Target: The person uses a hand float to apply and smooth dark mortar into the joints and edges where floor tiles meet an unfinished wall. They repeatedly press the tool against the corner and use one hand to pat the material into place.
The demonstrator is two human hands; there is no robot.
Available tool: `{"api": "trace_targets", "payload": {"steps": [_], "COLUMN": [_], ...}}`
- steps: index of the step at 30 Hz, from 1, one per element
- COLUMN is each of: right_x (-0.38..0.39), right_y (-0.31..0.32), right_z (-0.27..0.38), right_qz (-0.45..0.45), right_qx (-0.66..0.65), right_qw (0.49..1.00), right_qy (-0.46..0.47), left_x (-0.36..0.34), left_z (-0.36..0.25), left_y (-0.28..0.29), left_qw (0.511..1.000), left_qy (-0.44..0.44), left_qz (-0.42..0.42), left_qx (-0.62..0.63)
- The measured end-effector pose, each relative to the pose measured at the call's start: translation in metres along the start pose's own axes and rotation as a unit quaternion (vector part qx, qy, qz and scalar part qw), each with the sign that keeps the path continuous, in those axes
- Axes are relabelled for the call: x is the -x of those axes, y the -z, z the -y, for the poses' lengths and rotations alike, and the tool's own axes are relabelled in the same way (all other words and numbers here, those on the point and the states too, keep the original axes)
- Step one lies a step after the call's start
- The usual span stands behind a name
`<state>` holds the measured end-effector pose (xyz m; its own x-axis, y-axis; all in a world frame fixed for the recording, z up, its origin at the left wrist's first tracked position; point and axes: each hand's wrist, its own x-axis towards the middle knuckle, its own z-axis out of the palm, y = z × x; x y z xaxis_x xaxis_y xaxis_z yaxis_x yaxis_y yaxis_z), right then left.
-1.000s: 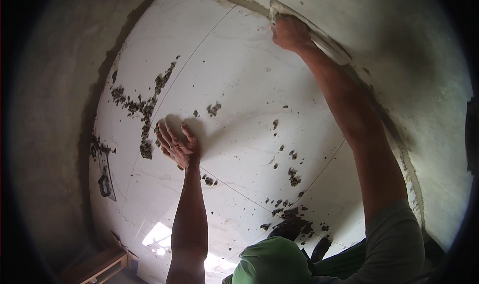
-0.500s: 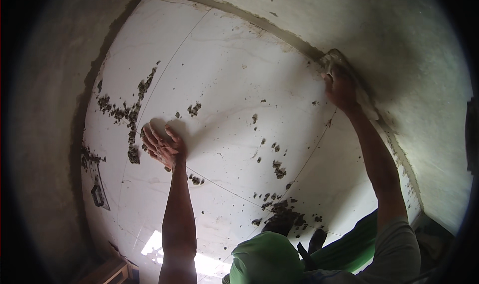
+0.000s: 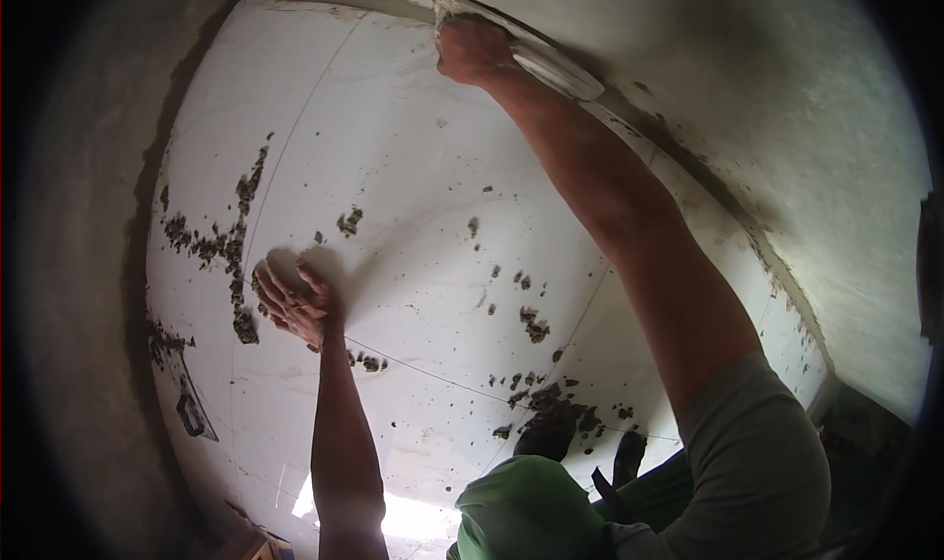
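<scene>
My right hand (image 3: 476,53) is closed round the handle of a plastering trowel (image 3: 562,69) at the far edge of the floor. The trowel's long blade lies along the joint where the plastered wall (image 3: 767,98) meets the white tiles (image 3: 423,265); its handle is mostly covered by my fingers. My left hand (image 3: 297,302) leans on the tiles, fingers spread, beside crumbs of dark mortar. A band of mortar (image 3: 678,149) follows the foot of the wall.
Mortar clumps (image 3: 236,250) are strewn across the left tiles, and a larger heap (image 3: 556,412) sits by my feet. A second trowel (image 3: 190,412) lies near the left wall (image 3: 79,265). Something wooden (image 3: 258,544) shows at the lower left.
My right hand has swept the trowel leftward along the wall's foot, from the right to the far middle. My left hand stays planted on the tiles; the view has shifted slightly.
</scene>
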<state>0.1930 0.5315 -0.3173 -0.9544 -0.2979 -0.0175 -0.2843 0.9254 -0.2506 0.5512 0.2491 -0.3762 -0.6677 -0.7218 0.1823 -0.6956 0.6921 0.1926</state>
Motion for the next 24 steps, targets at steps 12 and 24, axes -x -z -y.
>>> {"api": "trace_targets", "payload": {"steps": [12,24], "right_x": [0.246,0.775], "right_y": [0.061,0.226], "right_z": [-0.231,-0.340], "right_qz": [-0.025,0.198], "right_qx": [0.086,0.110], "right_qw": [0.996,0.941], "right_qy": [0.028,-0.250], "left_x": [0.001,-0.018], "left_z": [0.007,0.068], "left_y": [0.003,-0.084], "left_qw": [0.999,0.974], "left_qy": [-0.033,-0.125], "left_qz": [-0.013,-0.166], "left_qx": [0.009,-0.094]}}
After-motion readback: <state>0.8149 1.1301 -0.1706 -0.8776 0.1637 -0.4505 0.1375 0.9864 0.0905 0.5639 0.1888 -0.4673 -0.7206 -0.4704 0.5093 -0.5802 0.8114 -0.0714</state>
